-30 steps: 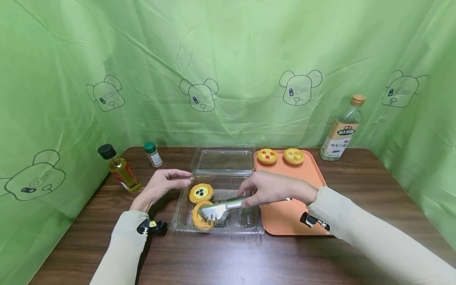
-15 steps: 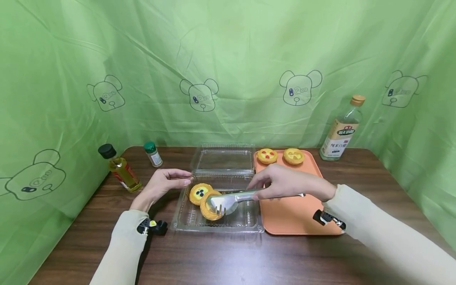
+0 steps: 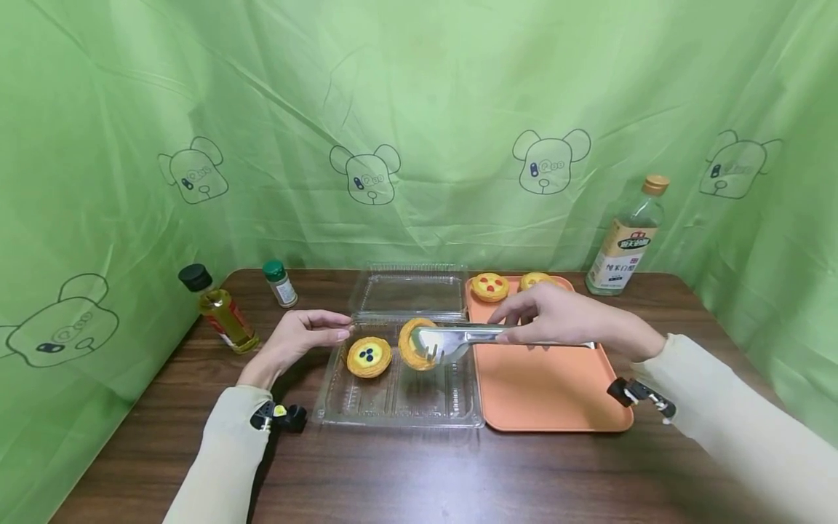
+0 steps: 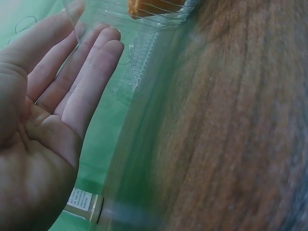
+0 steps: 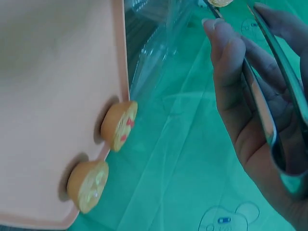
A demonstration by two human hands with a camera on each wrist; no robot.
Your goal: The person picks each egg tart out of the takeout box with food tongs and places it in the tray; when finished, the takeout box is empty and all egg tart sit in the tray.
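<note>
My right hand [image 3: 556, 316] holds metal serving tongs [image 3: 481, 334], their two arms between thumb and fingers in the right wrist view. The tongs grip an egg tart [image 3: 411, 345], tilted and lifted above the clear plastic container [image 3: 399, 421]; the tong head hides part of its filling. Inside the container, at the left, lies a tart with dark blue berries [image 3: 369, 357]. My left hand [image 3: 294, 342] pinches the container's left edge near the hinge; in the left wrist view the clear rim passes between thumb and fingers.
An orange tray [image 3: 550, 397] to the right bears a red-dotted tart [image 3: 489, 287] and a yellow tart [image 3: 533, 279], partly behind my right hand. The container's open lid [image 3: 412, 291] lies behind. Oil bottle [image 3: 225, 316] and green-capped shaker [image 3: 281, 285] stand left, vinegar bottle [image 3: 625, 244] right.
My right hand with the tongs has moved right and up, lifting the gripped egg tart off the container's front left toward its middle. My left hand stays put.
</note>
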